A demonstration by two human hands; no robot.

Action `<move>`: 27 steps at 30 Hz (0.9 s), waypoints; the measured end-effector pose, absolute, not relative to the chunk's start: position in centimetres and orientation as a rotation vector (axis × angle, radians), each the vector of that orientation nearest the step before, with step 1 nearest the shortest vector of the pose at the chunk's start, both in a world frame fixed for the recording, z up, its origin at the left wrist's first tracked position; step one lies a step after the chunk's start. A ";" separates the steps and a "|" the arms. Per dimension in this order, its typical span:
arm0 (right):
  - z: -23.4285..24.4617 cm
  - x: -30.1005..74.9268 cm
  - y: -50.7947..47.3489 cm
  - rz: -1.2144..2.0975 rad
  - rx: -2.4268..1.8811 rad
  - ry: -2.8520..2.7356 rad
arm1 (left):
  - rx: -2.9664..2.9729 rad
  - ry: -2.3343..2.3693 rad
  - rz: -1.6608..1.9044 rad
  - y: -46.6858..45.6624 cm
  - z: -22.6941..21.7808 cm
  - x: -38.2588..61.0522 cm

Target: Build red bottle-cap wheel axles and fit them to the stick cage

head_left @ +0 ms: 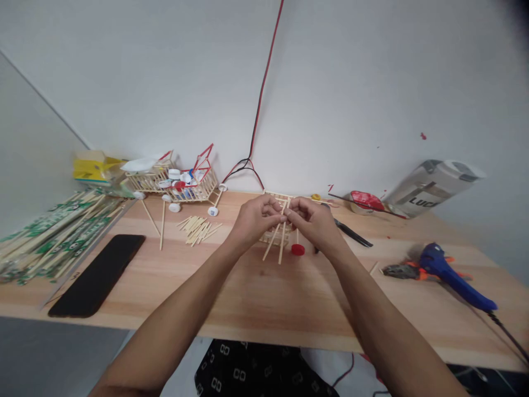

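Two thin wooden sticks (282, 242) slant down toward me from between my hands over the middle of the table. My left hand (258, 218) pinches them with thumb and fingertips. From the other side, my right hand (309, 218) closes on the sticks near their upper part, its fingertips almost touching the left ones. Just behind and below the hands is a small frame of glued sticks (275, 237), partly hidden by them. A red bottle cap (297, 250) sits beside that frame, under my right hand.
At back left stand stick carts (194, 190) with bottle-cap wheels. Short sticks (198, 229) lie nearby, with bagged sticks (61, 237) and a black phone (99, 275) further left. To the right are black-handled scissors (353, 234), pliers (400, 271) and a blue glue gun (454, 278).
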State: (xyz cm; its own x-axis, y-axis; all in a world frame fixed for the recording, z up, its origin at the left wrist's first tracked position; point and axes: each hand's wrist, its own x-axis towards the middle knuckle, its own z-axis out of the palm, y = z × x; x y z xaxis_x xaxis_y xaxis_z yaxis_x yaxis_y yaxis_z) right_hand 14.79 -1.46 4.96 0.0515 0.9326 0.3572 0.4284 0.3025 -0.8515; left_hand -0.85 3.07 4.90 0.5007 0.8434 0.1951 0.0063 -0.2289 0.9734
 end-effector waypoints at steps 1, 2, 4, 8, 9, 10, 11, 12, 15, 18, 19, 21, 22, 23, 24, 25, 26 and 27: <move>5.0 14.8 -1.5 0.619 -1.294 -1.543 | 1.605 0.740 0.918 3.1 4.9 -0.8; 5.0 14.8 -1.5 0.623 -1.296 -1.536 | 1.594 0.739 0.910 3.1 5.0 -0.8; 5.1 14.8 -1.6 0.638 -1.287 -1.531 | 1.586 0.747 0.904 3.1 5.0 -0.8; 5.0 14.9 -1.6 0.685 -1.244 -1.555 | 1.586 0.751 0.893 3.1 5.2 -0.9; 4.8 15.0 -1.6 0.699 -1.243 -1.553 | 1.595 0.752 0.894 3.0 5.2 -0.9; 4.7 15.0 -1.6 0.713 -1.245 -1.547 | 1.612 0.758 0.897 2.9 5.3 -0.9; 4.6 15.0 -1.5 0.724 -1.249 -1.540 | 1.632 0.766 0.903 2.8 5.3 -0.9; 4.4 15.1 -1.5 0.731 -1.254 -1.534 | 1.651 0.774 0.911 2.7 5.3 -0.9; 4.4 15.1 -1.5 0.742 -1.258 -1.539 | 1.697 0.779 0.911 2.6 5.3 -0.9; 4.7 15.0 -1.7 0.756 -1.254 -1.559 | 1.699 0.764 0.880 2.8 5.3 -1.0; 4.8 15.0 -1.7 0.766 -1.248 -1.562 | 1.690 0.758 0.870 2.8 5.3 -1.0; 5.0 15.0 -1.8 0.788 -1.241 -1.570 | 1.674 0.750 0.857 2.9 5.4 -1.1; 5.0 15.0 -1.8 0.800 -1.241 -1.578 | 1.671 0.749 0.851 2.9 5.4 -1.1; 5.0 15.0 -1.8 0.810 -1.245 -1.588 | 1.672 0.751 0.843 2.9 5.4 -1.1; 5.0 15.0 -1.8 0.817 -1.253 -1.596 | 1.676 0.753 0.834 2.9 5.4 -1.1; 5.0 15.1 -1.8 0.821 -1.262 -1.600 | 1.680 0.751 0.828 2.9 5.4 -1.1; 4.9 15.1 -1.8 0.821 -1.267 -1.599 | 1.682 0.745 0.825 2.8 5.4 -1.1; 4.9 15.1 -1.8 0.811 -1.269 -1.591 | 1.681 0.735 0.825 2.8 5.3 -1.1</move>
State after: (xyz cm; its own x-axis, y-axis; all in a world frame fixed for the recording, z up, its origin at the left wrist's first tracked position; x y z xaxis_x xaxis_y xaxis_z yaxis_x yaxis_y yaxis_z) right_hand 15.12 -1.75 4.91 -0.0510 0.9664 0.2521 0.3637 0.2531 -0.8965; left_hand -1.07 2.85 5.33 0.5695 0.8066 0.1581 0.0649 -0.2358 0.9696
